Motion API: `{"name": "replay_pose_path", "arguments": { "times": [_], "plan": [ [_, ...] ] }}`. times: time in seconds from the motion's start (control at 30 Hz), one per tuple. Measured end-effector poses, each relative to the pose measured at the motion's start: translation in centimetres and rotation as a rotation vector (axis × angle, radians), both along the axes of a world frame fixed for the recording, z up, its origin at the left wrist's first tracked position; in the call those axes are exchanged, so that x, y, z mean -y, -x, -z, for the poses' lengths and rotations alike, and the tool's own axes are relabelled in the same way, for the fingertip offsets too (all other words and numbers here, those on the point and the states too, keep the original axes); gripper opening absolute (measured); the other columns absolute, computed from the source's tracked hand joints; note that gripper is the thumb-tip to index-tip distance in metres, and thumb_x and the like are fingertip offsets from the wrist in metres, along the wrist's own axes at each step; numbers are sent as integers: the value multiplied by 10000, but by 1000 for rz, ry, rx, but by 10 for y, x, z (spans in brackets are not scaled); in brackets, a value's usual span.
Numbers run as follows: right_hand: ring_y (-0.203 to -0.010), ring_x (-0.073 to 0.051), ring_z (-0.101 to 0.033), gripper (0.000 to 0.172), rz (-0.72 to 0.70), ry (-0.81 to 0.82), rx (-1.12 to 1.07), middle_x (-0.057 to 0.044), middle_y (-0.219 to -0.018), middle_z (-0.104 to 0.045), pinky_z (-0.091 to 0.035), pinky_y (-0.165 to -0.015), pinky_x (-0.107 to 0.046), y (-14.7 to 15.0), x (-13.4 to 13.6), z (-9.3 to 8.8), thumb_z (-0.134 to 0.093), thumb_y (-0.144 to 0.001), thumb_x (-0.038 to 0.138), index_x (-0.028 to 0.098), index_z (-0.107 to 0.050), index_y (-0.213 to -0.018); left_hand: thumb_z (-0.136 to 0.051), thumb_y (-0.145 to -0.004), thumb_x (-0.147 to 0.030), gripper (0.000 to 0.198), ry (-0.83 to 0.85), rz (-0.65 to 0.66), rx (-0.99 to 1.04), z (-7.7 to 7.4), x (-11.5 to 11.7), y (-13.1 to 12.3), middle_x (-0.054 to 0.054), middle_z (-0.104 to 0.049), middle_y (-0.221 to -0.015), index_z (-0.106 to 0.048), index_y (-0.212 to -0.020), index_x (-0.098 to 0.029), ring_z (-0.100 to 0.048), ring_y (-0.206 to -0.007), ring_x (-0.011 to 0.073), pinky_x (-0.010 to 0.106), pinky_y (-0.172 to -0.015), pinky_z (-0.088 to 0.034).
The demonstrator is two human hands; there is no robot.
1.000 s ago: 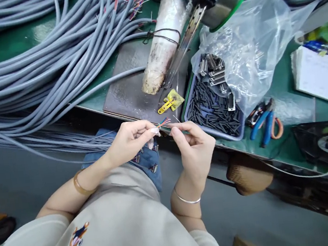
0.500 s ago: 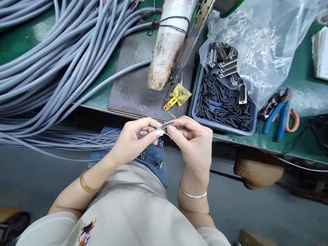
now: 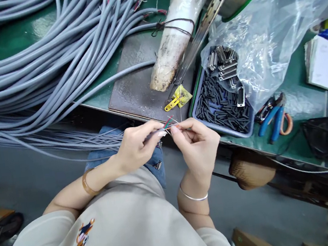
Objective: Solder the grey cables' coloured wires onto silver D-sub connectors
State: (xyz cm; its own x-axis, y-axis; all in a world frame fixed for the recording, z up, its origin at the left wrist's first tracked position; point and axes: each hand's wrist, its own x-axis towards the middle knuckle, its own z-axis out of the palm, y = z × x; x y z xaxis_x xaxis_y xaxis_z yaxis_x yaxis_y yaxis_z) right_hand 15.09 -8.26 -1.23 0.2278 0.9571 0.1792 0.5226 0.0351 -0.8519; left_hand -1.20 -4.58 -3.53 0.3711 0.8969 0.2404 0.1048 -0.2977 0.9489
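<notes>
My left hand (image 3: 138, 144) is closed in a pinch round the end of a grey cable, in front of the bench edge. Thin coloured wires (image 3: 168, 121), among them red, green and white ones, fan out from its fingertips. My right hand (image 3: 198, 144) pinches an orange wire (image 3: 168, 128) of the same cable between thumb and forefinger, and the wire stretches straight between both hands. Just beyond the fingers, a yellow clip-like piece (image 3: 172, 103) and a yellow pad (image 3: 184, 96) lie on a dark board (image 3: 134, 78). Small connectors (image 3: 158, 165) rest on the blue cloth over my lap.
A large bundle of grey cables (image 3: 55, 78) covers the bench's left side. A soldering-iron-like metal rod (image 3: 193, 46) lies beside a wrapped white roll (image 3: 173, 43). Right of these are a blue basket (image 3: 238, 132) of black tubes, metal connectors (image 3: 225, 60), a plastic bag (image 3: 269, 32) and blue-handled pliers (image 3: 275, 122).
The coloured wires, held together between both hands before, now spread apart at the left fingertips. My right hand has moved slightly right with the orange wire. The view has shifted a little.
</notes>
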Motion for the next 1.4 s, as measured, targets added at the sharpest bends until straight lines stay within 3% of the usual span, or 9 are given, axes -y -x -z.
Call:
{"name": "replay_pose_path", "arguments": {
  "times": [0.13, 0.3, 0.47, 0.53, 0.67, 0.83, 0.97, 1.23, 1.4],
  "plan": [
    [-468, -57, -427, 144, 30, 32, -236, 43, -623, -615, -292, -449, -212, -3, 2, 4, -697, -897, 282, 199, -730, -785, -663, -949, -369, 228, 488, 84, 280, -10, -6, 5, -11, -658, -656, -625, -932, -144, -483, -463, 48, 168, -459, -387],
    [-553, -94, -569, 169, 109, -173, -126, 13, -709, -699, -366, -481, -230, 4, 5, 3, -655, -971, 326, 246, -790, -1032, -781, -849, -437, 346, 684, 141, 383, -15, -15, 8, -25, -629, -627, -601, -901, -146, -383, -394, 17, 160, -382, -288],
    [-755, -121, -694, 225, -193, -261, 71, -1, -899, -786, -511, -631, -256, 10, 10, -1, -697, -927, 153, 288, -790, -1082, -823, -811, -434, 376, 692, 141, 410, -14, -16, 8, -42, -601, -601, -609, -896, -137, -397, -402, 14, 150, -391, -305],
    [-721, -108, -676, 207, -135, -279, 42, 7, -839, -772, -500, -623, -243, 8, 10, -3, -683, -937, 148, 275, -796, -1055, -812, -822, -409, 349, 696, 127, 403, -13, -15, 8, -26, -635, -630, -613, -903, -133, -407, -409, 13, 148, -395, -312],
    [-583, -86, -576, 170, 166, -221, -116, 17, -688, -690, -398, -522, -223, 1, 2, -4, -639, -979, 263, 240, -805, -955, -780, -845, -361, 282, 694, 143, 389, -13, -15, 8, -4, -681, -658, -618, -892, -135, -425, -417, 16, 149, -402, -323],
    [-604, -93, -566, 128, 46, 37, -222, -11, -779, -709, -367, -489, -214, -4, -11, 0, -731, -867, 332, 220, -791, -853, -786, -844, -358, 269, 656, 197, 363, -12, -13, 7, 0, -693, -667, -633, -897, -144, -523, -479, 45, 169, -468, -402],
    [-545, -69, -468, 157, 22, 134, -291, -2, -751, -660, -304, -448, -208, -2, -14, 2, -758, -820, 346, 193, -746, -786, -775, -859, -369, 268, 634, 208, 355, -10, -12, 6, -1, -692, -669, -636, -902, -144, -561, -509, 55, 177, -508, -440],
    [-537, -65, -434, 157, 41, 95, -280, 25, -686, -589, -302, -470, -215, 2, -10, 3, -749, -839, 312, 191, -708, -748, -815, -820, -375, 307, 644, 169, 354, -12, -12, 4, -7, -687, -663, -641, -898, -134, -548, -498, 53, 172, -478, -424],
    [-604, -92, -500, 153, 49, -11, -150, 5, -731, -610, -350, -521, -237, 4, -7, 4, -724, -880, 317, 192, -732, -791, -769, -837, -252, 184, 582, 108, 346, -9, -10, 1, 3, -699, -703, -652, -901, -125, -588, -562, 57, 161, -517, -449]
  ]
}}
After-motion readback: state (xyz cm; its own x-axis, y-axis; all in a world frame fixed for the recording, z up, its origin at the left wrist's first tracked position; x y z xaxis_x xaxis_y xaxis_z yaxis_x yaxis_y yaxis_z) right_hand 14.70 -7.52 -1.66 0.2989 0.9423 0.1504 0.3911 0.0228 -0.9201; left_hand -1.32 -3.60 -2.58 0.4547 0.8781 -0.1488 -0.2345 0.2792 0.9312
